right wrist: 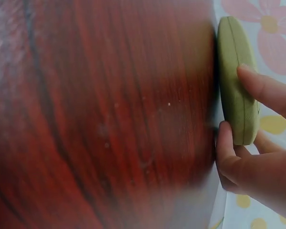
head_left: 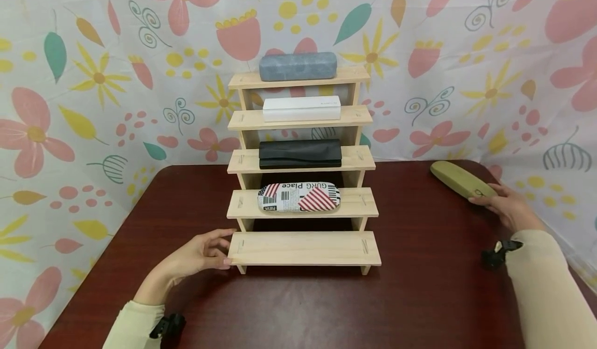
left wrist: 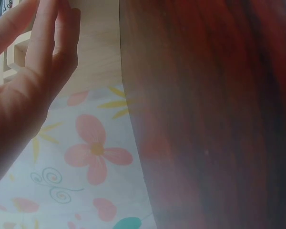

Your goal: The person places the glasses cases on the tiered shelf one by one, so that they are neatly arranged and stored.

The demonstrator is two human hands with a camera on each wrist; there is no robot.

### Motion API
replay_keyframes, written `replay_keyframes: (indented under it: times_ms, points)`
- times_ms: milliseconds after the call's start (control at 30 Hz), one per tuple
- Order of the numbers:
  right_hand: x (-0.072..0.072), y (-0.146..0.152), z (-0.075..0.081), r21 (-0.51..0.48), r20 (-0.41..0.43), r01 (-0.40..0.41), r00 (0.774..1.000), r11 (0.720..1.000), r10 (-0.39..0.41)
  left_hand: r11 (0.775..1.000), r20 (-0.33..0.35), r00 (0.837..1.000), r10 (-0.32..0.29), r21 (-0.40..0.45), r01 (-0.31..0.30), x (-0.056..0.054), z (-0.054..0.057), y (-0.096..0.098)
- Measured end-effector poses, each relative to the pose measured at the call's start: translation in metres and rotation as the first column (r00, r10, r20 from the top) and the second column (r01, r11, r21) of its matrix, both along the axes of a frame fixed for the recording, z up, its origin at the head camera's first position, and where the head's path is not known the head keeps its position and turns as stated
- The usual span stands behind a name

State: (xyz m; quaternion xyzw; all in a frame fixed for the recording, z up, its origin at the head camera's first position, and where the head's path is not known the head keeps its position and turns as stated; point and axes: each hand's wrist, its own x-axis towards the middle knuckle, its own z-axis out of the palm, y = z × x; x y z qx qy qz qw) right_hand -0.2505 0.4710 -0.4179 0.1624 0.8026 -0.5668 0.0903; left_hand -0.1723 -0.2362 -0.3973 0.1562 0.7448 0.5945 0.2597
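Note:
A tiered wooden display stand [head_left: 306,249] stands on the table. At its lowest step, my left hand [head_left: 198,256] grips the left end, thumb at the front corner and fingers toward the back. The left wrist view has those fingers [left wrist: 40,52] against pale wood. Far to the right, my right hand [head_left: 506,206] pinches the near end of an olive-green glasses case [head_left: 459,179]. In the right wrist view the thumb lies on one face of the green case [right wrist: 237,86], with other fingers around its lower end. The case is close over the tabletop.
Upper steps hold a blue-grey case [head_left: 298,67], a white case [head_left: 301,108], a black folding case [head_left: 300,154] and a newsprint-patterned case [head_left: 298,197]. The lowest step shows bare wood. Behind the dark red-brown table [head_left: 420,287] hangs a flower-patterned cloth [head_left: 298,33].

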Motion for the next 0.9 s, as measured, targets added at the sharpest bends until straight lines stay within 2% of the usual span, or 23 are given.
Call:
replay_keyframes:
  times_ms: [133, 233, 367, 467, 600, 700, 900]
  points:
    - [0.001, -0.002, -0.002, -0.161, -0.029, 0.058, 0.998, 0.985, -0.063, 1.000, 0.000, 1.000, -0.003, 0.001, 0.003, 0.000, 0.000, 0.000]
    - [0.002, -0.005, -0.001, -0.281, -0.052, 0.097, 0.992, 0.955, -0.116, 1.000, 0.000, 1.000, -0.004, 0.008, 0.004, 0.000, 0.000, 0.000]
    - [0.004, -0.010, 0.002, -0.330, -0.083, 0.135, 0.982, 0.934, -0.172, 1.000, 0.000, 1.000, -0.004, 0.011, 0.004, 0.000, -0.001, 0.000]
    - [0.007, -0.013, 0.004, -0.313, -0.111, 0.141, 0.977, 0.939, -0.184, 1.000, -0.006, 1.000, -0.004, 0.006, 0.004, 0.000, -0.001, 0.000]
    - [0.011, -0.014, 0.005, -0.332, -0.167, 0.087, 0.975, 0.939, -0.149, 1.000, -0.012, 1.000, 0.000, -0.002, 0.000, 0.000, 0.000, 0.001]
    - [0.013, -0.011, 0.004, -0.371, -0.212, 0.021, 0.971, 0.928, -0.107, 1.000, -0.011, 1.000, 0.001, -0.008, -0.001, 0.001, 0.001, 0.001]
    - [0.018, -0.004, 0.006, -0.382, -0.244, -0.063, 0.969, 0.922, -0.035, 1.000, -0.010, 1.000, -0.004, -0.015, 0.004, 0.001, 0.001, 0.001]
